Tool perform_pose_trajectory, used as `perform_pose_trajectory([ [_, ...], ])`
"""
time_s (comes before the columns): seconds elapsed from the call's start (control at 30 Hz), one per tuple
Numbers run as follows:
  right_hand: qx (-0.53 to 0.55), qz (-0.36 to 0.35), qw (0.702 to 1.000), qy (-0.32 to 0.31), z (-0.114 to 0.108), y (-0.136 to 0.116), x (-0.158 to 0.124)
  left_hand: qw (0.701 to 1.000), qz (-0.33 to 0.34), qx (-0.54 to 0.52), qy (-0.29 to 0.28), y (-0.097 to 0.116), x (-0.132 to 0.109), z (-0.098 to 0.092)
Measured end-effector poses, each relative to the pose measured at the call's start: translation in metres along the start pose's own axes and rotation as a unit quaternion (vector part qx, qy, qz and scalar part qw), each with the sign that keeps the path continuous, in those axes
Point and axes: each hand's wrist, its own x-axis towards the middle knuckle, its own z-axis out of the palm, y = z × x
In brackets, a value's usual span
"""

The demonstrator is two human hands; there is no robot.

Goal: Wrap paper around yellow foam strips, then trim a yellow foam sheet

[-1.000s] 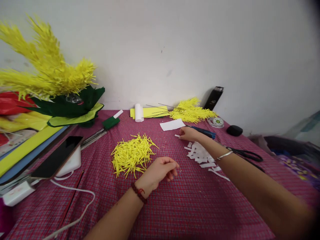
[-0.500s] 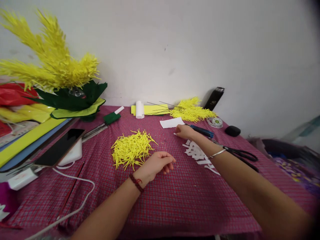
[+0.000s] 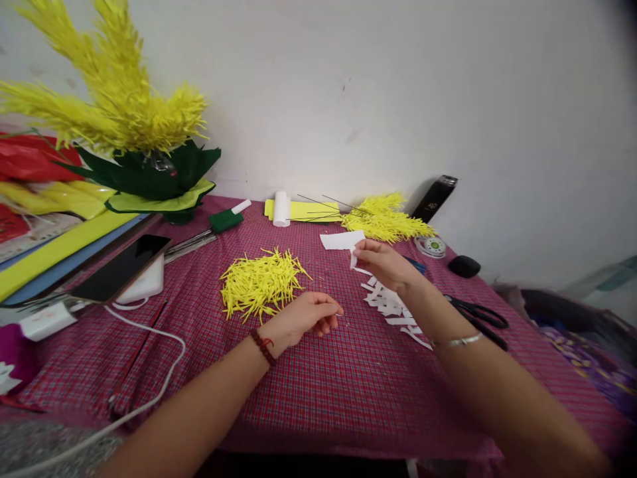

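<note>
My right hand (image 3: 381, 262) pinches a small white paper strip (image 3: 353, 259), which hangs down from the fingertips. Right behind it lies a white paper sheet (image 3: 336, 240). A heap of cut white strips (image 3: 385, 299) is spread under and beside my right forearm. My left hand (image 3: 313, 313) hovers over the cloth with thumb and fingers brought together; a tiny pale bit shows at the tips, too small to name. Just left of that hand is a pile of thin yellow twisted pieces (image 3: 261, 282).
Black scissors (image 3: 480, 312), a tape roll (image 3: 432, 247), a black mouse (image 3: 464, 266) and a dark flask (image 3: 435, 199) stand at the right. Yellow plumes with wires (image 3: 383, 216) lie at the back. A phone (image 3: 122, 265), white cable (image 3: 182, 358) and potted yellow plumes (image 3: 124, 113) occupy the left.
My right hand has lifted and drawn back slightly toward me, and a white strip now hangs from its fingers. My left hand stays nearly in place. The view has shifted a little.
</note>
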Motion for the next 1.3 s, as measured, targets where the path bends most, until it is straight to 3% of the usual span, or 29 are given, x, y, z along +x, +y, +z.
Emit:
perform_pose_trajectory([
  [0.2,0.191,-0.014,0.981,-0.04,0.031,0.001,-0.049,0.998,0.019,0.038,0.046,0.011,-0.006,-0.002],
  [0.3,0.234,-0.008,0.97,-0.071,0.042,0.006,-0.054,0.987,0.033,0.145,0.056,0.028,-0.008,0.003],
  [0.37,0.248,-0.001,0.965,-0.091,0.044,0.009,-0.056,0.961,0.045,0.273,0.032,0.037,-0.005,0.009],
  [0.43,0.255,0.006,0.962,-0.097,0.042,0.011,-0.057,0.922,0.076,0.376,0.048,0.041,0.002,0.015],
  [0.5,0.259,0.013,0.961,-0.094,0.039,0.013,-0.059,0.905,0.114,0.404,0.066,0.037,0.011,0.02],
  [0.67,0.247,0.021,0.965,-0.087,0.037,0.018,-0.06,0.944,0.141,0.287,0.083,0.014,0.023,0.025],
  [0.8,0.229,0.021,0.969,-0.089,0.044,0.02,-0.063,0.979,0.079,0.171,0.078,0.007,0.019,0.023],
  [0.9,0.228,-0.014,0.971,-0.066,0.046,0.02,-0.065,0.997,0.024,0.024,0.065,0.008,0.015,0.018],
  [1.07,0.117,-0.124,0.985,-0.004,0.046,0.017,-0.068,0.983,0.005,-0.169,0.066,0.012,0.014,0.012],
  [1.2,0.0,-0.213,0.977,-0.005,0.049,0.015,-0.072,0.982,-0.003,-0.18,0.064,0.012,0.013,0.014],
  [1.3,-0.027,-0.248,0.969,0.0,0.05,0.013,-0.073,0.983,-0.005,-0.17,0.068,0.012,0.014,0.015],
])
